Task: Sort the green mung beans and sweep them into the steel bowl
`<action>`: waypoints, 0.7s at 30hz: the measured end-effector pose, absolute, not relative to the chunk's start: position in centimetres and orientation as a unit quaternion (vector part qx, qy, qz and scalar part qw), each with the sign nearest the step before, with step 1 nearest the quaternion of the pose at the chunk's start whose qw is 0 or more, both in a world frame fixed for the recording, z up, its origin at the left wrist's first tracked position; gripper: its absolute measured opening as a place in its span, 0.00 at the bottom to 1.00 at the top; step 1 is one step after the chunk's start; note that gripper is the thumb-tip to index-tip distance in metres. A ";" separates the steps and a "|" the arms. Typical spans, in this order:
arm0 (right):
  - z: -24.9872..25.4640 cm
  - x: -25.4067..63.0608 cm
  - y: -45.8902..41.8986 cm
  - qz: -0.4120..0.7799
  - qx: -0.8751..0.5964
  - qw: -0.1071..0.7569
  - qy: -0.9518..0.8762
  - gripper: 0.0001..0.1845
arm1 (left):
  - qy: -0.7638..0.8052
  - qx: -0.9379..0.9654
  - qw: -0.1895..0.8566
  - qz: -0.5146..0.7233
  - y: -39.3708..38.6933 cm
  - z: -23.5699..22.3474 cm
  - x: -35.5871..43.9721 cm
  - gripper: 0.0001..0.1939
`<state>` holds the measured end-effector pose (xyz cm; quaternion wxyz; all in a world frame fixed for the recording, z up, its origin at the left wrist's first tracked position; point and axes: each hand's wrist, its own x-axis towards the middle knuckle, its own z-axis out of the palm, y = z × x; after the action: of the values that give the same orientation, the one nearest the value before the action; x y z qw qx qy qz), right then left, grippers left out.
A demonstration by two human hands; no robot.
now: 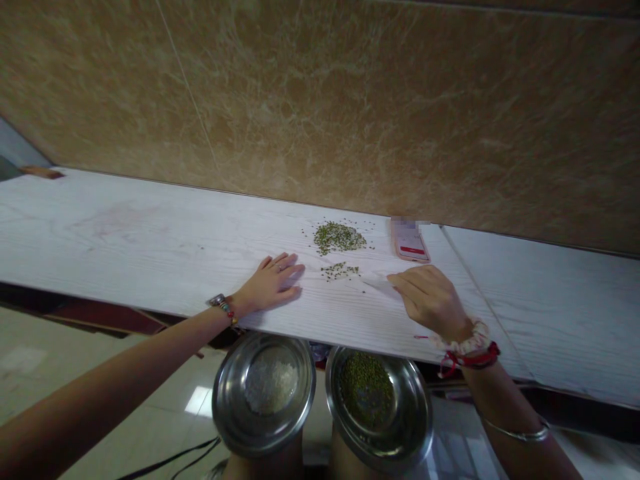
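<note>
My left hand (270, 283) lies flat on the white table, fingers spread, just left of some green beans. My right hand (427, 297) pinches a thin, whitish, flat piece (376, 280) that looks like a card or scraper; its exact kind is blurred. The far end of this piece points at a small strip of green beans (341, 271), which look like mung beans, with pale grains among them. Behind that strip lies a larger pile of green beans (333, 237), its right side mixed with whitish grains.
A metal bowl with white grains (225, 400) and a metal bowl with green beans (417, 400) rest on my legs below the table edge. A phone (411, 248) lies right of the pile. A brown marbled wall (300, 100) rises behind the table (165, 253).
</note>
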<state>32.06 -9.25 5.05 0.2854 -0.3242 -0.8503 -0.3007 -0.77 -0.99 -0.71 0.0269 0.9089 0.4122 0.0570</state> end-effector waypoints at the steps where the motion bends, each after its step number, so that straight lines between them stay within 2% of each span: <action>1: 5.0 32.0 -9.3 -0.299 -0.323 0.289 -0.850 0.12 | 0.412 0.909 0.026 0.059 -1.0 -0.8 -0.8 0.25; 21: 4.9 32.4 -11.0 -0.285 -0.343 0.283 -0.849 0.12 | 0.404 0.911 0.025 0.083 -0.8 -1.3 -1.1 0.25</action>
<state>32.42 -11.04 4.92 0.2825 -0.3431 -0.8492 -0.2852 -1.06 -0.77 -1.27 0.0255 0.9106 0.4041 0.0829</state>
